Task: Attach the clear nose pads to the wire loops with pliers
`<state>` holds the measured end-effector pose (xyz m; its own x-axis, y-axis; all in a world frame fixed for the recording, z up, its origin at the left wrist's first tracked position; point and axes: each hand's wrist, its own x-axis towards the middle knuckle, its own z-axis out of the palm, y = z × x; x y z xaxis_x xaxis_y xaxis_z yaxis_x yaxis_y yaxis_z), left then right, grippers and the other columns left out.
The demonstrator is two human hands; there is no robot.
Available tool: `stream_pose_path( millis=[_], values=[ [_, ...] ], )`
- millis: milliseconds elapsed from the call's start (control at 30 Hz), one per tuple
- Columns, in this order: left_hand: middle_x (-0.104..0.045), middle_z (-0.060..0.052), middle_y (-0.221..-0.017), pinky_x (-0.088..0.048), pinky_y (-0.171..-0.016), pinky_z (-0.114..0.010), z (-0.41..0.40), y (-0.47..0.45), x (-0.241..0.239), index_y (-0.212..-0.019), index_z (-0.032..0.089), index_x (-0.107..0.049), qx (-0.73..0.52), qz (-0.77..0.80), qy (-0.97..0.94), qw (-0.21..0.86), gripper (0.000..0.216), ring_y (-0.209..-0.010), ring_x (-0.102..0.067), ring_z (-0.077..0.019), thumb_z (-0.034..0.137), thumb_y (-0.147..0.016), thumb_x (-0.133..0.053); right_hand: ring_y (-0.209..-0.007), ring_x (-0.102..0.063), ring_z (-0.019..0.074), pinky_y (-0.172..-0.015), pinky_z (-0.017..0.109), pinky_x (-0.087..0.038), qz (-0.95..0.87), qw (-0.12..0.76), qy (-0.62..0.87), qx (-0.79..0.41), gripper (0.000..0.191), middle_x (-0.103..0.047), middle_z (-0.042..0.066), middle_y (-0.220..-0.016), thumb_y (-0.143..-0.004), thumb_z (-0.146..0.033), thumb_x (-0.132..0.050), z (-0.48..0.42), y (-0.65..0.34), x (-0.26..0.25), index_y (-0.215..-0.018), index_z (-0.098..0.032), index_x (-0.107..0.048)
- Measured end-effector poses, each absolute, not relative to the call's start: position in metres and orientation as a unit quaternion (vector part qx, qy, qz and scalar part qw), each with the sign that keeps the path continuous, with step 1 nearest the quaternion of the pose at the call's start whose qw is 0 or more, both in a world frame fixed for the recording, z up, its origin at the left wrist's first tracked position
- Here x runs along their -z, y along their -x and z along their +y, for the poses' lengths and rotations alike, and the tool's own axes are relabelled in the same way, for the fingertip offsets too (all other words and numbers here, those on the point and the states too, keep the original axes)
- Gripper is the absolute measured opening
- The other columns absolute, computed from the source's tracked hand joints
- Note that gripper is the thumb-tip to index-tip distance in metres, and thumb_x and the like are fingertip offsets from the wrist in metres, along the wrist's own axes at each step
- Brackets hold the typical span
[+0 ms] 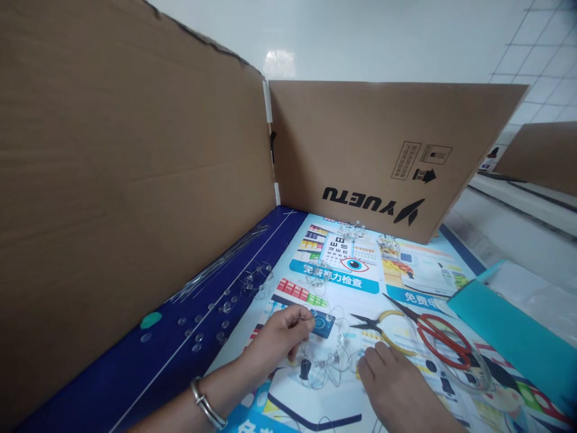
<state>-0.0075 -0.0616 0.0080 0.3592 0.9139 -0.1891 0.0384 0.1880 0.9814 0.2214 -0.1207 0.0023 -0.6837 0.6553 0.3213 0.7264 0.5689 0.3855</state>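
A thin wire piece strung with clear beads lies in loops on the printed sheet between my hands. My left hand, with a silver bangle at the wrist, is closed in a pinch on the wire at the piece's upper left side. My right hand is curled at the piece's right edge, its fingertips hidden beneath it; what they hold cannot be made out. Just beyond my right hand lie pliers with yellow handles and scissors with red handles.
Cardboard panels stand at the left and at the back. Loose clear beads, straight wires and a green disc lie on the blue strip. More beaded wire pieces sit farther back. A teal folder is at right.
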Motion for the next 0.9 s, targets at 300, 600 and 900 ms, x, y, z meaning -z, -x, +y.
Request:
stream_pose_path(
  millis=[300,600,900],
  values=[
    [-0.043,0.006,-0.057,-0.036,-0.037,-0.017,-0.059,0.009,-0.005,-0.082,0.017,-0.052,-0.334,0.441,-0.546,0.629,0.026,-0.039,-0.039,-0.0056,0.041,-0.076,-0.058,-0.062,-0.045,0.0173,-0.056,0.031,-0.026,-0.888,0.037,0.399,0.225,0.017,-0.053,0.002,-0.066,-0.063,-0.010,-0.063,-0.125,-0.226,-0.010,-0.070,-0.017,-0.050],
    [-0.052,0.003,-0.063,-0.036,-0.038,-0.019,-0.057,0.008,-0.011,-0.083,0.017,-0.053,-0.302,0.467,-0.542,0.630,0.030,-0.039,-0.043,-0.0065,0.045,-0.074,-0.057,-0.067,-0.048,0.0187,-0.059,0.033,-0.030,-0.896,0.008,0.380,0.231,0.008,-0.057,0.007,-0.072,-0.070,-0.010,-0.058,-0.127,-0.219,-0.014,-0.076,-0.014,-0.054],
    [-0.059,-0.003,-0.073,-0.031,-0.036,-0.017,-0.056,0.013,-0.013,-0.094,0.015,-0.056,-0.299,0.456,-0.505,0.669,0.037,-0.046,-0.053,-0.0094,0.048,-0.082,-0.045,-0.061,-0.045,0.0192,-0.054,0.032,-0.028,-0.894,0.000,0.368,0.257,0.013,-0.055,0.005,-0.063,-0.060,-0.010,-0.062,-0.122,-0.213,-0.014,-0.068,-0.016,-0.053]
  ],
)
